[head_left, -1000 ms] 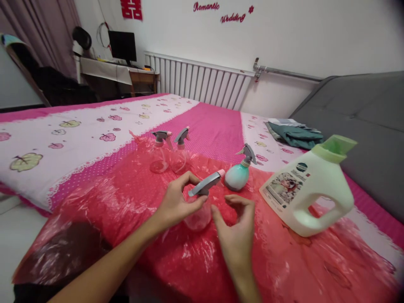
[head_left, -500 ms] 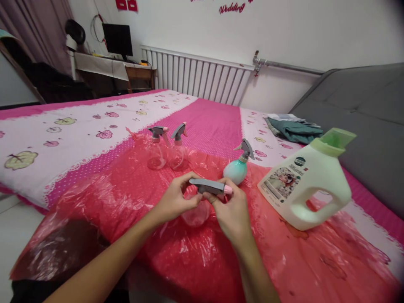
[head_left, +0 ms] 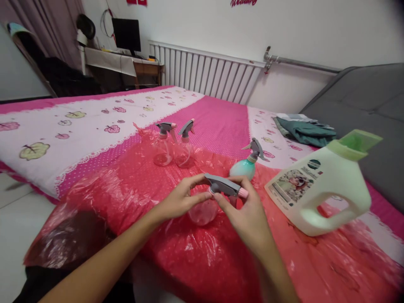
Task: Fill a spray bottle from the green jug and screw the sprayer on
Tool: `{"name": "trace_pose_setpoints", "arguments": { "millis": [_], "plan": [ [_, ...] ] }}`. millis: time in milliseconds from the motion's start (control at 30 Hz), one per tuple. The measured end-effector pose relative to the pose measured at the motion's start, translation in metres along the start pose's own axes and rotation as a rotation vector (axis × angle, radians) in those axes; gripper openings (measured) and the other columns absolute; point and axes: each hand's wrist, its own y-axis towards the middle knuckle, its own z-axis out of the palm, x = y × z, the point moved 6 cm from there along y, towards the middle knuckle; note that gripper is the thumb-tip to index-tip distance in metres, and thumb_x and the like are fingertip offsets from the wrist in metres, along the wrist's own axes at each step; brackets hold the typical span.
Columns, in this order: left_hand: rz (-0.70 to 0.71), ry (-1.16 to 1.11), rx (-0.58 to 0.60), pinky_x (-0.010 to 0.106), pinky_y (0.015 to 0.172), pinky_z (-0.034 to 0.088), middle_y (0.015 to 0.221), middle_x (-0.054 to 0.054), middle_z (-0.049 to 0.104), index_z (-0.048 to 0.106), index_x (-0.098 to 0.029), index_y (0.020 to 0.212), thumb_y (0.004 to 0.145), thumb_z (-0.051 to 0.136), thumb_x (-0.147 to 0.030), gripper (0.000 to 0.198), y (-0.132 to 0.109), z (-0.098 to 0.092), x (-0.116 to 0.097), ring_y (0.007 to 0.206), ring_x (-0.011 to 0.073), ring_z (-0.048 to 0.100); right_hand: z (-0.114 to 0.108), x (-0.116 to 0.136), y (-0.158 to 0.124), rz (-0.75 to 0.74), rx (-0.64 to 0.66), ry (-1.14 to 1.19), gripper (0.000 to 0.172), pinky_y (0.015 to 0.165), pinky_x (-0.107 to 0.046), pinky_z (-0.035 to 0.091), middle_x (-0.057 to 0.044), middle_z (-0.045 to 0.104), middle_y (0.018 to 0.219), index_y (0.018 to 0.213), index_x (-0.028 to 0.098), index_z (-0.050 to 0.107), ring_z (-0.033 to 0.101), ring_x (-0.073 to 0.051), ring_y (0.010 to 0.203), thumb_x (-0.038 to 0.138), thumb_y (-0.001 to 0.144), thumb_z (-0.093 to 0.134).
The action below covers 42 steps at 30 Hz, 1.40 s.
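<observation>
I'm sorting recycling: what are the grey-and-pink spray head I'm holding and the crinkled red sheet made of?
Grey-and-pink spray head: probably hard, satin plastic, from its moulded shape. Translucent red sheet: likely thin, glossy plastic film; creases shine and pink bedding shows through.

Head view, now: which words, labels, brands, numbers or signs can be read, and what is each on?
"Wedding": red lettering on the wall, partly cut off by the top edge.
Jug label: too small and blurred to read.
Red wall sign at top left: cut off, unreadable.
Held spray bottle: no readable text.
</observation>
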Motion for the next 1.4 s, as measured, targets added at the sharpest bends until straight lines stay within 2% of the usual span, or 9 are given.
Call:
{"name": "trace_pose_setpoints", "arguments": {
  "millis": [100,233,367,567,800,933,1067,1267,1400],
  "plan": [
    [-0.023,-0.067,0.053,0.049,0.113,0.056,0.135,0.01,0.078,0.075,-0.026,0.131,0.102,0.075,-0.045,0.035,0.001,0.001,0.005,0.127,0.031,0.072,-0.007,0.013,0.005,-0.116,0.182,-0.009,0.058,0.116,-0.049,0.051,-0.004,0.069,0.147,0.141,0.037,0.067,0.065,-0.027,0.136,0.035,0.084,0.082],
    [-0.034,-0.087,0.072,0.046,0.111,0.059,0.144,0.01,0.074,0.071,-0.03,0.138,0.104,0.07,-0.043,0.036,0.001,0.001,0.015,0.133,0.0296,0.07,-0.011,0.025,0.009,-0.243,0.421,-0.053,0.051,0.128,-0.056,0.042,0.0,0.058,0.164,0.141,0.041,0.07,0.051,-0.026,0.155,0.021,0.095,0.063],
    [-0.024,-0.093,0.068,0.046,0.119,0.053,0.149,0.009,0.071,0.071,-0.031,0.138,0.103,0.07,-0.039,0.036,0.0,0.001,0.016,0.139,0.0286,0.067,-0.011,0.026,0.008,-0.282,0.477,-0.059,0.041,0.125,-0.053,0.046,0.001,0.066,0.155,0.137,0.04,0.069,0.057,-0.023,0.15,0.021,0.103,0.058],
    [-0.021,-0.061,0.035,0.048,0.12,0.052,0.145,0.009,0.074,0.072,-0.028,0.137,0.095,0.08,-0.035,0.043,-0.001,0.002,0.01,0.139,0.0307,0.067,-0.003,0.028,-0.001,-0.278,0.465,-0.061,0.032,0.127,-0.047,0.046,-0.003,0.061,0.157,0.137,0.037,0.065,0.054,-0.02,0.151,0.029,0.107,0.056],
    [0.013,0.056,0.028,0.049,0.118,0.051,0.137,0.009,0.078,0.074,-0.025,0.127,0.101,0.071,-0.034,0.027,-0.001,0.007,0.007,0.131,0.0307,0.07,-0.019,0.028,-0.002,-0.316,0.563,-0.158,0.071,0.132,-0.051,0.039,0.003,0.053,0.169,0.158,0.043,0.052,0.043,-0.021,0.161,0.011,0.094,0.054],
    [-0.01,0.036,0.068,0.049,0.12,0.049,0.141,0.009,0.076,0.074,-0.025,0.129,0.104,0.068,-0.041,0.031,0.001,0.009,0.014,0.135,0.0319,0.068,-0.023,0.02,0.016,-0.355,0.55,-0.184,0.05,0.127,-0.052,0.045,0.001,0.064,0.158,0.15,0.043,0.063,0.057,-0.023,0.15,0.022,0.105,0.055],
    [0.007,-0.039,0.09,0.05,0.124,0.046,0.15,0.011,0.072,0.071,-0.023,0.138,0.105,0.067,-0.04,0.037,0.002,0.009,0.017,0.14,0.0325,0.066,-0.008,0.014,0.03,-0.423,0.555,-0.128,0.052,0.127,-0.055,0.042,-0.003,0.065,0.157,0.145,0.037,0.065,0.056,-0.026,0.149,0.017,0.098,0.057],
    [-0.013,0.032,0.113,0.05,0.122,0.047,0.147,0.011,0.074,0.072,-0.024,0.139,0.101,0.075,-0.038,0.04,-0.004,0.002,0.02,0.139,0.0331,0.067,0.005,0.014,0.029,-0.351,0.564,-0.081,0.063,0.103,-0.046,0.059,-0.004,0.077,0.127,0.13,0.033,0.065,0.073,-0.023,0.119,-0.001,0.079,0.049],
    [-0.034,0.129,0.121,0.053,0.121,0.049,0.15,0.013,0.073,0.067,-0.024,0.147,0.089,0.09,-0.042,0.065,-0.013,-0.007,0.024,0.138,0.0363,0.068,0.007,0.018,0.025,-0.301,0.603,-0.055,0.052,0.095,-0.042,0.062,-0.003,0.076,0.116,0.128,0.032,0.066,0.075,-0.022,0.11,0.004,0.088,0.05]
  ]
}}
